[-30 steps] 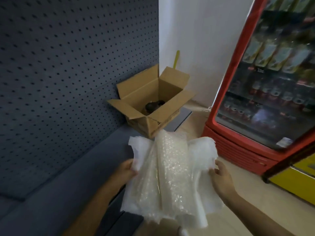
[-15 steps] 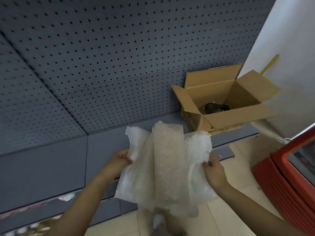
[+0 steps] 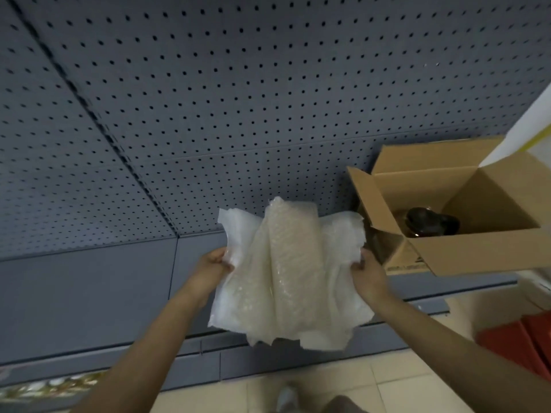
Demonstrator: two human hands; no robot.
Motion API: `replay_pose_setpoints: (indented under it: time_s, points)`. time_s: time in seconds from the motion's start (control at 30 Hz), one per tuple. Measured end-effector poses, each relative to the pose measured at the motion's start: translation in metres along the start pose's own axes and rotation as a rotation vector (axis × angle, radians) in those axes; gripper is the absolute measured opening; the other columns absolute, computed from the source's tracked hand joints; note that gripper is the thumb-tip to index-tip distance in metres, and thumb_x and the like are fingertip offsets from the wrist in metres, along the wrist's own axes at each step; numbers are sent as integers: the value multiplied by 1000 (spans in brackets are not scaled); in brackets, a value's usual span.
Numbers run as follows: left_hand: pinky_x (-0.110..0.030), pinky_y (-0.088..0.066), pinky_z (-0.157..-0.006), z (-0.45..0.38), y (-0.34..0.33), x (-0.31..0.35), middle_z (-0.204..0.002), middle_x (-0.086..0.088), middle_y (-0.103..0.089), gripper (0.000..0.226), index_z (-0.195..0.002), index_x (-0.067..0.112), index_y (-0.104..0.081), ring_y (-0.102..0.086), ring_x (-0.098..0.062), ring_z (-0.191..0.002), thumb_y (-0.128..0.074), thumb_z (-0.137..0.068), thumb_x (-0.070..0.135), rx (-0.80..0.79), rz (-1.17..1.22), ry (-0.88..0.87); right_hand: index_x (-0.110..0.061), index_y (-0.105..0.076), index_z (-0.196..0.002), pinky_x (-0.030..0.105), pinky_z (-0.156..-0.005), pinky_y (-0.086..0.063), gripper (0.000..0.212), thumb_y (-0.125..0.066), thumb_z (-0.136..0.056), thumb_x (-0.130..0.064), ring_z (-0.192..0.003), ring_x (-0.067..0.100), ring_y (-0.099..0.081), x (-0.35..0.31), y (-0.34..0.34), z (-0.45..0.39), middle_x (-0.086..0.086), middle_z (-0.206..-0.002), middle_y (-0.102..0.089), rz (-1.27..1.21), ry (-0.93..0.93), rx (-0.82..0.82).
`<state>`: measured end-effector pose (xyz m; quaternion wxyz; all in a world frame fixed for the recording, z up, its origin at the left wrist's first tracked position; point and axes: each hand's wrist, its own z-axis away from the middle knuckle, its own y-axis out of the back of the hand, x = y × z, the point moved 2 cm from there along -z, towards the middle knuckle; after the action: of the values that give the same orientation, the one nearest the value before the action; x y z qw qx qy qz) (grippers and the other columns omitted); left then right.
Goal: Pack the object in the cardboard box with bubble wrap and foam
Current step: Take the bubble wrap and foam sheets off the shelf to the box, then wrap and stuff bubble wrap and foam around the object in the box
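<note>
Head view:
Wrap: bubble wrap (image 3: 290, 263) lies bunched on a white foam sheet (image 3: 235, 231); both held as one crumpled, translucent-white bundle in mid-air, in front of the grey shelf base (image 3: 89, 293).
Box: cardboard box (image 3: 477, 257) sits on the shelf base at right, flaps open, against the pegboard wall (image 3: 208, 99).
Object: dark rounded object (image 3: 429, 223) inside the box, low by the near wall; details blurred.
Change: box now further right and nearer the frame edge than half a second ago; the red cooler (image 3: 518, 350) shows only a corner; bundle and hands much as before.
Left grip: left hand (image 3: 213, 263) pinches the bundle's left edge, fingers curled round it.
Right grip: right hand (image 3: 368, 272) clutches the right edge, fingers curled in.
Position: bundle just left of the box, not touching it as far as visible.
</note>
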<state>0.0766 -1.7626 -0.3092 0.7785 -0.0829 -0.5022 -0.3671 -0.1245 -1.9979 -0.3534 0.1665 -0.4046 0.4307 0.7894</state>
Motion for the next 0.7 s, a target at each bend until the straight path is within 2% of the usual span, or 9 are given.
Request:
replay_pose_setpoints:
  time_s: [0.2,0.27,0.33,0.4,0.43,0.5,0.57,0.6,0.7]
  points:
    - [-16,-55,-55,-33,-23,5,-91,-5,-71,40,-104,15,-67,-68,-18,-77,-43,-88,-13,42,52,14,-2,-41,-140,28,-96,-39,42,-42,-98,-7,-122,34,-52,-1,2,-47,18,-136,-53,21,-58,36]
    - [-16,-55,-55,-44,-33,2,-91,-6,-70,44,-109,14,-66,-69,-12,-71,-42,-87,-15,51,54,16,-3,-49,-131,26,-89,-38,35,-41,-97,-4,-113,33,-54,2,4,-59,17,-123,-58,37,-74,32]
    - [-14,-54,-54,-52,-40,-1,-89,-6,-69,50,-116,16,-63,-68,-5,-63,-40,-88,-17,77,47,29,-16,-58,-103,29,-82,-40,21,-41,-97,-5,-92,28,-54,7,5,-69,10,-95,-58,71,-95,4]
    - [-14,-55,-54,-59,-45,-4,-94,-10,-68,50,-119,14,-63,-66,-11,-69,-39,-88,-17,136,76,55,-24,-40,-72,26,-70,-37,30,-40,-98,-10,-71,14,-42,10,6,-78,-1,-71,-38,159,-94,12]
    - [-14,-55,-54,-62,-47,-5,-98,-11,-68,49,-120,11,-64,-65,-15,-72,-39,-89,-17,165,98,70,-23,-35,-69,25,-68,-35,32,-39,-98,-10,-67,11,-38,17,6,-84,-1,-70,-33,173,-116,29]
    - [-15,-56,-57,-67,-49,-8,-99,-12,-67,46,-118,9,-65,-63,-19,-76,-40,-89,-16,220,122,97,-14,-41,-74,23,-68,-36,26,-37,-99,-6,-71,18,-40,24,7,-87,2,-71,-32,219,-123,-37]
    - [-25,-58,-74,-72,-49,-13,-104,-14,-67,44,-119,7,-64,-65,-26,-88,-42,-88,-14,242,109,93,6,-50,-104,15,-58,-37,16,-37,-97,0,-82,31,-42,23,6,-86,17,-80,-38,222,-173,-86]
    - [-32,-55,-84,-74,-48,-16,-108,-13,-66,43,-122,7,-62,-64,-27,-95,-44,-89,-12,241,89,86,10,-45,-120,14,-56,-39,26,-37,-97,2,-88,36,-46,24,6,-88,24,-90,-42,177,-190,-99]
    - [-37,-48,-94,-74,-43,-20,-110,-7,-60,38,-124,7,-59,-57,-22,-100,-49,-91,-7,265,17,73,11,-42,-129,35,-91,-46,36,-38,-97,-4,-112,41,-52,14,10,-90,27,-121,-54,233,-189,-99]
